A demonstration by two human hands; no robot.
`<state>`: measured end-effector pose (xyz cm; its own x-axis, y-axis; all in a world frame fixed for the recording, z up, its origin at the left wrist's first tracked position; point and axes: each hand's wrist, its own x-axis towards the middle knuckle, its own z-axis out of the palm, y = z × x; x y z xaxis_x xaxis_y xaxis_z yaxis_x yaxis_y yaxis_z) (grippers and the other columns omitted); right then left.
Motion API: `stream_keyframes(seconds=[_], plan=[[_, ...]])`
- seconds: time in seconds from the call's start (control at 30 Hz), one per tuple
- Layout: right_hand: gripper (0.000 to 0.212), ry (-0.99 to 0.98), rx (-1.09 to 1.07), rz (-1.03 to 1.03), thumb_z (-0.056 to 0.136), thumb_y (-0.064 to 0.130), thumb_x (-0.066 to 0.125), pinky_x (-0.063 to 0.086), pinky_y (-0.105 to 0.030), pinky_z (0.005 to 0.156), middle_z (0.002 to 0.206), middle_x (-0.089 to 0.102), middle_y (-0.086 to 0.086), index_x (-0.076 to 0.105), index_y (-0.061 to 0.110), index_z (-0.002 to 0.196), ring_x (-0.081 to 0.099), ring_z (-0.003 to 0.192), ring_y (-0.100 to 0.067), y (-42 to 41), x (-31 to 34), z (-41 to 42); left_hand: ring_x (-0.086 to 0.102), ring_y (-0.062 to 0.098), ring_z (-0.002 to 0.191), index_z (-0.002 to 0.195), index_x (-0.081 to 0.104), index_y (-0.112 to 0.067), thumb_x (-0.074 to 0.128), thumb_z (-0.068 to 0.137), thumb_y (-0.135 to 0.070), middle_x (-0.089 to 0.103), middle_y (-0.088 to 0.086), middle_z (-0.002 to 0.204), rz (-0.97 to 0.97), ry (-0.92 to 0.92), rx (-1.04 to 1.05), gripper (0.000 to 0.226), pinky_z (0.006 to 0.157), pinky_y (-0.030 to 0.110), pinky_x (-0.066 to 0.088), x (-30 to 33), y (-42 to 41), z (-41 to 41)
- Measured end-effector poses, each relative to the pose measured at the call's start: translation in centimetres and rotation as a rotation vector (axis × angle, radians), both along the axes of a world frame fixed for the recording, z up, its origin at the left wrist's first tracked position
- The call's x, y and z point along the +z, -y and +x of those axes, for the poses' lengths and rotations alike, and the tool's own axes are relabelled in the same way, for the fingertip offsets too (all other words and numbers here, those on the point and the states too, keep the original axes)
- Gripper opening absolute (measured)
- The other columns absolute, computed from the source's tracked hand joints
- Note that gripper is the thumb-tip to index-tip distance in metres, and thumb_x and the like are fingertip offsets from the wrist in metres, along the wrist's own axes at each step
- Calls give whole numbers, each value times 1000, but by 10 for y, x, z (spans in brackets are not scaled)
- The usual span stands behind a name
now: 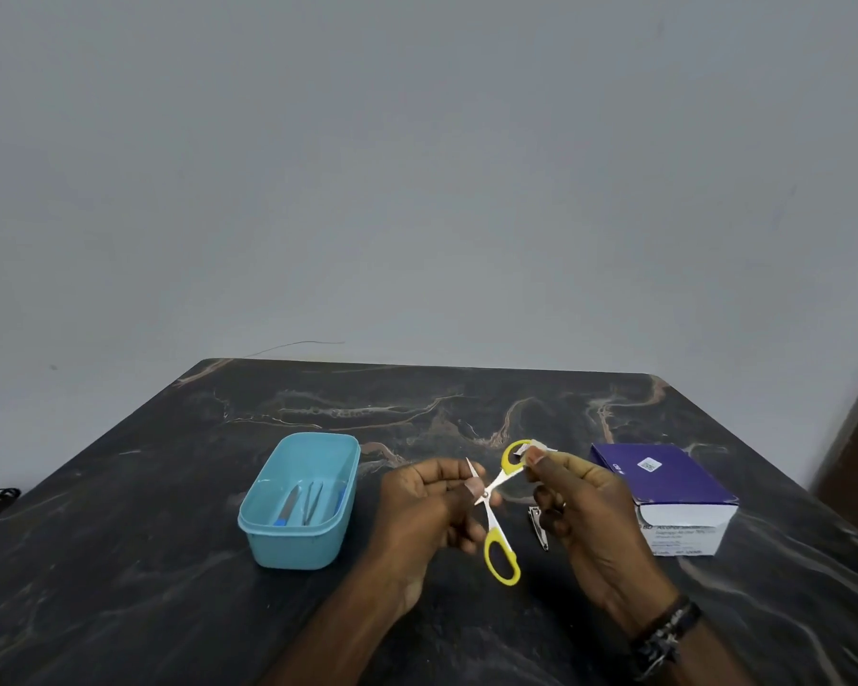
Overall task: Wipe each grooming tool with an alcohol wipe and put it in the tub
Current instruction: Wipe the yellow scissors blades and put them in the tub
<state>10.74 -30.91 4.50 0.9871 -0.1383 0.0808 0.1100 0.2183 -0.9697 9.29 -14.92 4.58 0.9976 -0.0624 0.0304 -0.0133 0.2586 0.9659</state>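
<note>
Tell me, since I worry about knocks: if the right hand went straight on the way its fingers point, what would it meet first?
The right hand points up-left, away from the body; beyond the scissors it holds lies only bare table. The way looks free, though depth is unclear.

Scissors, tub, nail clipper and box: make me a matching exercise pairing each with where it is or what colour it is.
Things:
1. scissors
2. tub
3. nail clipper
4. box

Descriptions:
A. purple top, far right
B. lying on the table between the hands
C. light blue, tools inside
D. yellow handles, held open in both hands

Pairs: 1-D, 2-C, 3-B, 4-A
</note>
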Motion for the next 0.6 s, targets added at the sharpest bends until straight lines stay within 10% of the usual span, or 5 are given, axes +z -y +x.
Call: stream_keyframes(seconds=[0.6], plan=[[18,-124,98,-5,85,12,68,30,-17,41,68,61,-2,73,-4,90,42,50,-7,-10,-2,-4,68,19,61,90,67,3,73,62,1,69,15,71,-394,-36,97,29,56,27,58,-4,3,8]])
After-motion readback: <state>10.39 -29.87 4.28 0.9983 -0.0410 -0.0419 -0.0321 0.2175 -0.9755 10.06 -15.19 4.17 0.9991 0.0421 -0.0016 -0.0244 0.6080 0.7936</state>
